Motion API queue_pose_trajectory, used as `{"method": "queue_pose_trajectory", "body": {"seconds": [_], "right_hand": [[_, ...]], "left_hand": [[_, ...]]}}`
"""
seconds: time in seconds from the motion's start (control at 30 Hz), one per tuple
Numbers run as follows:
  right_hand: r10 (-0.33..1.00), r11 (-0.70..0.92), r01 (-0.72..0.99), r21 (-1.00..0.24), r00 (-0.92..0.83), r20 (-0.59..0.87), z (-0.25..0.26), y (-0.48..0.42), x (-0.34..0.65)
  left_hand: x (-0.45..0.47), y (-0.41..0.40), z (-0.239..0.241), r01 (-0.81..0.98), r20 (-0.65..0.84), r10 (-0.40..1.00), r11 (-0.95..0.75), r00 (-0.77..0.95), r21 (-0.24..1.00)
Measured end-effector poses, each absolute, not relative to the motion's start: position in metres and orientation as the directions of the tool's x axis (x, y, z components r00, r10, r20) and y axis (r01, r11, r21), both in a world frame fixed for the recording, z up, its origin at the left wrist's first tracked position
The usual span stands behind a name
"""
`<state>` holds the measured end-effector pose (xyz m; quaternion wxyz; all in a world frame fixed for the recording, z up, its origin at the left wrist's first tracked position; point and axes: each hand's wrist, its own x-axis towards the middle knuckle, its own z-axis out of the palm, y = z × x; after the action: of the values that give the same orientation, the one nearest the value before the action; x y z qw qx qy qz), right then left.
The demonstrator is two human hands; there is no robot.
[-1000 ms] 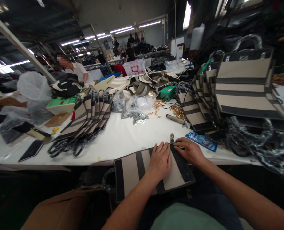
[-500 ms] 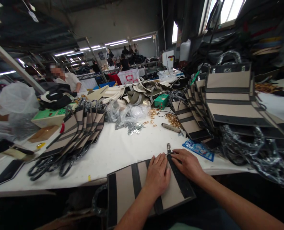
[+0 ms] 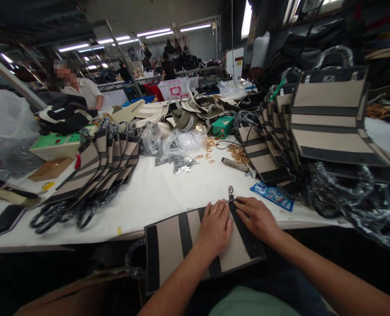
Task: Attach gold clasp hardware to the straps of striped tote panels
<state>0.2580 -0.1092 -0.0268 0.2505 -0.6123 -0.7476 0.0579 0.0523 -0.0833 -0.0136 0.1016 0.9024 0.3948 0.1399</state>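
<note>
A flat, unfolded bag body (image 3: 170, 245) in beige and dark grey lies in front of me, overhanging the table's front edge. My left hand (image 3: 214, 230) rests flat on its beige lining with fingers stretched out. My right hand (image 3: 259, 219) lies over the dark border at the upper right, fingers extended and touching it; nothing shows in them. Between the two hands, a short tab with a silver metal clasp (image 3: 231, 192) sticks out beyond the far edge. A plastic-wrapped handle (image 3: 133, 260) hangs at the left side.
Stacked bag bodies (image 3: 99, 164) stand left, and more bag bodies (image 3: 328, 94) right. Silver metal pieces (image 3: 183, 164), gold hardware (image 3: 239, 154), a wrapped tool (image 3: 235, 165), a green box (image 3: 222, 126) and a blue packet (image 3: 272, 196) lie ahead. A co-worker (image 3: 83, 90) is at far left.
My view has tilted down slightly. The right hand's fingers have flattened onto the border; the left hand stays pressed on the bag body.
</note>
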Motion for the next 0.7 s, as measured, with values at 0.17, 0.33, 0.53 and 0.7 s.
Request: {"method": "queue_pose_trajectory", "body": {"seconds": [0.17,0.33,0.53,0.7], "right_hand": [[0.953,0.238,0.907,-0.348,-0.149,0.264,-0.022,-0.111,0.258],[0.955,0.249,0.923,-0.293,-0.184,0.233,-0.018,-0.111,0.255],[0.950,0.283,0.866,-0.412,-0.194,0.246,-0.017,-0.104,0.266],[0.993,0.096,0.926,-0.366,-0.062,0.103,0.007,-0.063,0.304]], "left_hand": [[0.054,-0.083,-0.015,0.687,0.155,0.739,-0.669,0.656,0.284],[0.055,-0.084,-0.017,0.688,0.167,0.730,-0.682,0.663,0.247],[0.054,-0.084,-0.014,0.690,0.162,0.732,-0.679,0.661,0.253],[0.052,-0.083,-0.015,0.680,0.178,0.742,-0.666,0.647,0.306]]}}
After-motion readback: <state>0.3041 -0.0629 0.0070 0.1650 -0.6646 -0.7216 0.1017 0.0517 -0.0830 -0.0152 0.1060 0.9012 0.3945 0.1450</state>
